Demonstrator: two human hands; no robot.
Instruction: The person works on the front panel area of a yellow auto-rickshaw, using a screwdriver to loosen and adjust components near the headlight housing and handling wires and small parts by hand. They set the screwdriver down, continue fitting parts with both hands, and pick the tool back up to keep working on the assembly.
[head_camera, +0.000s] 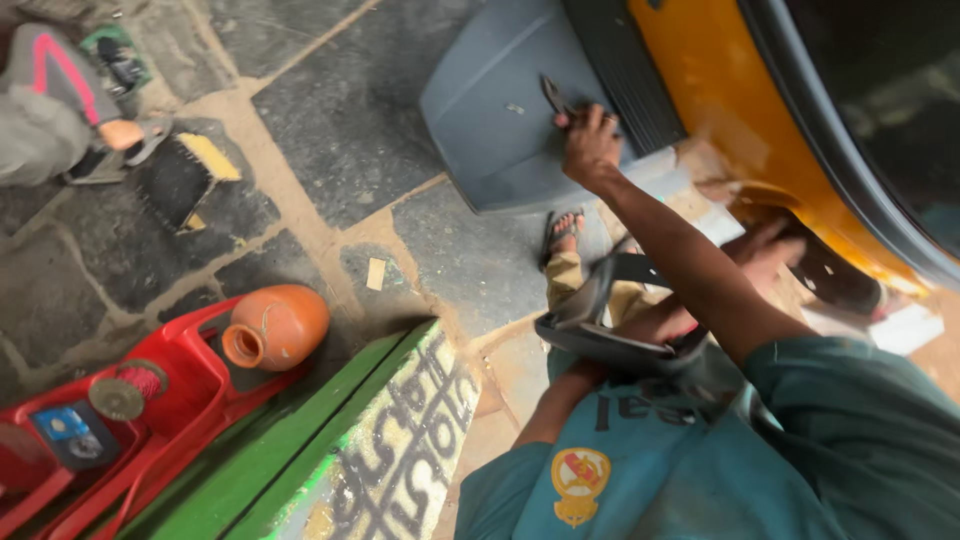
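My right hand (590, 143) reaches forward, shut on a dark pliers-like tool (553, 97) whose tip rests on a grey vehicle panel (490, 110). My left hand (765, 250) crosses under that arm and presses against the lower edge of the orange vehicle body (715, 80); I cannot tell whether it grips anything. A black curved rubber strip (600, 335) hangs over my left forearm. My sandalled foot (562, 232) stands on the stone floor below the panel.
A red plastic crate (175, 400) at lower left holds an orange clay pot (278, 325) and a wire spool. A green painted board (300, 455) lies beside it. A black brush block (185, 178) and another person's leg (50, 110) are at upper left.
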